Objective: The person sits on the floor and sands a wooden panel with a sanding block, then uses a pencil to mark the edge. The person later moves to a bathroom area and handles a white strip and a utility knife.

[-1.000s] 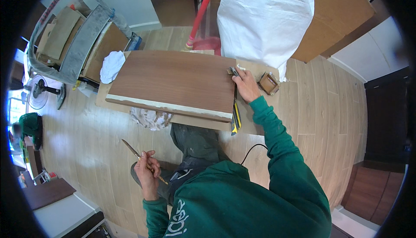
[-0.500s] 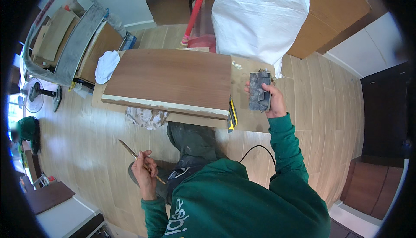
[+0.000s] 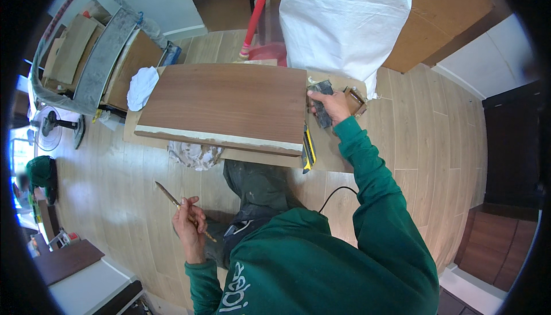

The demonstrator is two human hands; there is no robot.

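My left hand (image 3: 188, 222) is closed around a slim paintbrush (image 3: 167, 193) above the floor, its dark tapered end pointing up and left. With my right hand (image 3: 334, 106) I grip a smudged dark grey block-shaped piece (image 3: 322, 89) by the right end of a brown wood-grain panel (image 3: 224, 100). Under and beside that hand, a small brown open box (image 3: 356, 104) shows in part. The panel lies on a cardboard sheet (image 3: 336, 153), and a pale strip runs along its near edge. A yellow-and-black utility knife (image 3: 309, 150) lies against its right end.
A white cloth (image 3: 142, 88) sits at the panel's left end, and a stained rag (image 3: 195, 155) under its near edge. A large white sack (image 3: 344, 22) stands behind, beside a red pole (image 3: 259, 16). A black cable (image 3: 337, 193) curves across the floor at right.
My right hand has moved left toward the panel with the grey piece, turning it. The small brown box beside it has come into view. My left hand has hardly moved.
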